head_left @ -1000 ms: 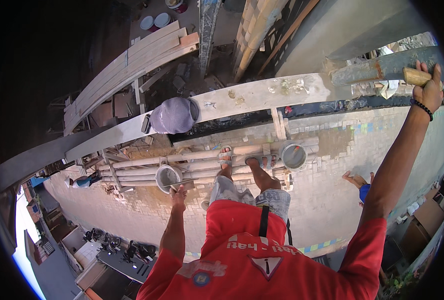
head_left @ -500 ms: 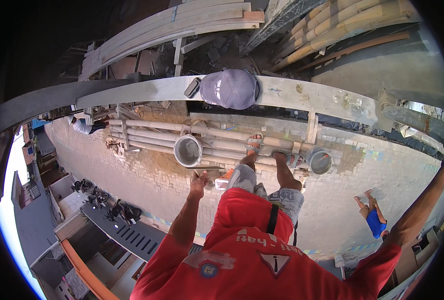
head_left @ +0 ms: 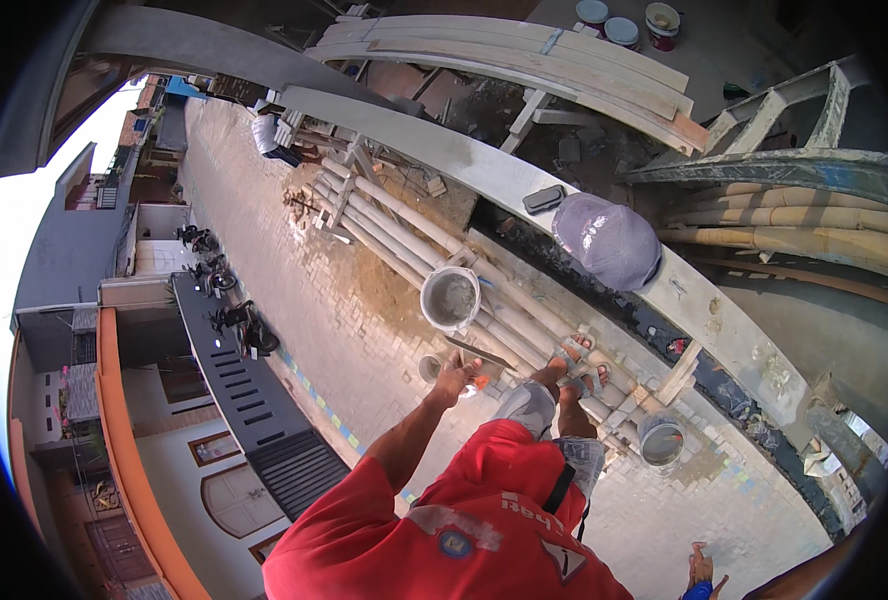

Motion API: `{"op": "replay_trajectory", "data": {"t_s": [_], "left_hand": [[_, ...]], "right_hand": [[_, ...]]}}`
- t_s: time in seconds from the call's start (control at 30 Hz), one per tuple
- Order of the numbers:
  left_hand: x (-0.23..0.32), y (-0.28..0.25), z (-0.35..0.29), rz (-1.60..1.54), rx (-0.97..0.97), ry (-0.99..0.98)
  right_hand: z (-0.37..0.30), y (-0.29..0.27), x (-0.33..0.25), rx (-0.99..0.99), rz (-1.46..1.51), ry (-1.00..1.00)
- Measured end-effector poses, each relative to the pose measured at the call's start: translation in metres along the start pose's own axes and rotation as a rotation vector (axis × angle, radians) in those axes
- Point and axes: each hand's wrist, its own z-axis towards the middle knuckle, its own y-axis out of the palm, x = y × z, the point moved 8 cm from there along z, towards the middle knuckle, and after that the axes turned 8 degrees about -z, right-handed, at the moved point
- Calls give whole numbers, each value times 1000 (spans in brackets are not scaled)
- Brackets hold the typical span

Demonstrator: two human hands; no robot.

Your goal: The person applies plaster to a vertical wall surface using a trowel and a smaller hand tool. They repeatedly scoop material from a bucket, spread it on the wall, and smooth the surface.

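Note:
My left hand (head_left: 454, 379) is closed around a trowel (head_left: 481, 353) with a long, flat, dark blade, raised over the bamboo scaffold. In this view the blade's tip lies below a light bucket (head_left: 448, 328) of grey mortar standing on the poles. My right hand is out of view; only part of the right forearm (head_left: 809, 578) shows at the lower right edge. Both of my sandalled feet (head_left: 574, 360) stand on the bamboo poles (head_left: 389, 208). A second bucket (head_left: 661, 462) with grey contents is to the right of my feet.
A concrete beam (head_left: 464, 168) crosses ahead, carrying a grey cap (head_left: 609, 240) and a small dark case (head_left: 544, 199). Planks (head_left: 534, 65) and more bamboo (head_left: 794, 215) lie beyond. Far below are paving, parked motorbikes (head_left: 247, 328), a person in white (head_left: 265, 134) and another in blue (head_left: 701, 590).
My view has turned left, so the beam and scaffold now slant down to the right. The right arm has mostly left the picture. My left hand still grips the trowel.

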Motion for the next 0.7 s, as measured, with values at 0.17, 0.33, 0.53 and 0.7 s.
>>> {"op": "replay_trajectory", "data": {"t_s": [0.17, 0.33, 0.53, 0.7], "left_hand": [[-8, -6, -29, -20, 75, 6], [-16, -14, -40, -142, 129, 9], [-13, -18, -16, -164, 114, 24], [4, -10, 19, -124, 9, 1]], "right_hand": [[-18, -1, 40, 4, -24, 52], [-27, -5, 62, 4, -21, 87], [-24, -17, 65, 31, -35, 64], [-14, -25, 43, 92, -55, 9]]}}
